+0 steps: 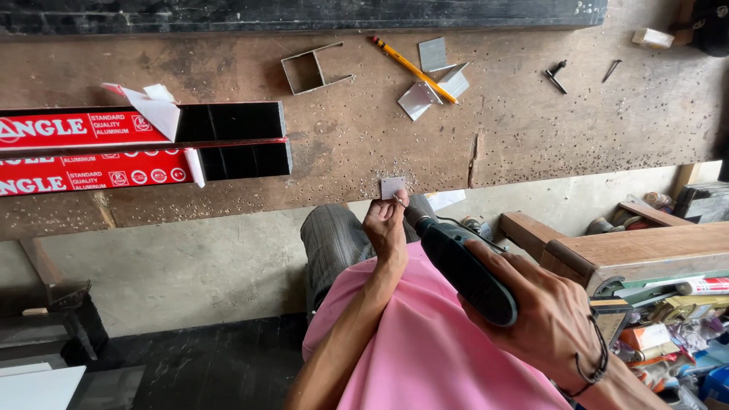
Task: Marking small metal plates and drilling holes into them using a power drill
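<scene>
Currently: drill bit meets plate; no finished hole visible.
Left hand (386, 226): pinches small metal plate (393, 187) at table (531, 129) edge.
Right hand (543, 315): closed around power drill (459, 262).
Done: cut angle pieces (433, 87) lie beside pencil (414, 70).

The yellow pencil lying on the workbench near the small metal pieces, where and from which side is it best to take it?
Probably by the bare yellow middle of the pencil, pinching across its width from above. It lies flat and slanted on the workbench; its lower end rests against the small metal pieces, so the upper half is freer.
</scene>
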